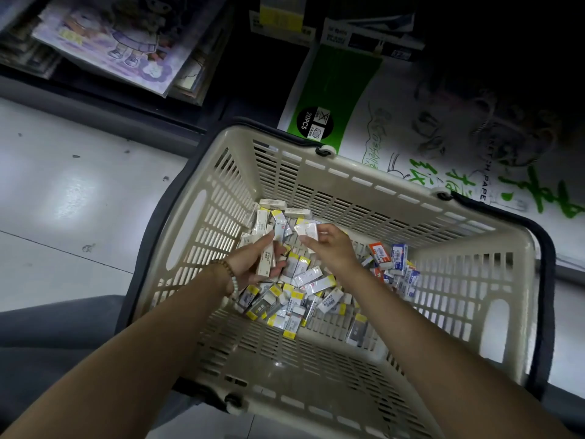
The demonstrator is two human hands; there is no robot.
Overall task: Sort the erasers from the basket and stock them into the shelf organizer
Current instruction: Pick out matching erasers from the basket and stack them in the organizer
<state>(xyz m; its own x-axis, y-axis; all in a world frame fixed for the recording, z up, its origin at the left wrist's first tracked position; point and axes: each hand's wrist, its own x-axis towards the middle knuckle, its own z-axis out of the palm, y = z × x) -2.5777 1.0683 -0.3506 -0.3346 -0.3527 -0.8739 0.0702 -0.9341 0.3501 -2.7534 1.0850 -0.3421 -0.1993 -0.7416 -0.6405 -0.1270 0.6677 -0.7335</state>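
Shop floor (pixel 63 201), basket (pixel 380 179) | left hand (pixel 253 261) grips erasers (pixel 265 264) | right hand (pixel 330 250) pinches eraser (pixel 307 231) at 12 o'clock | likely light, slick; pinch long sides

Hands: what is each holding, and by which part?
Left hand grips a stack of erasers round their sides; right hand pinches a single white eraser by its end.
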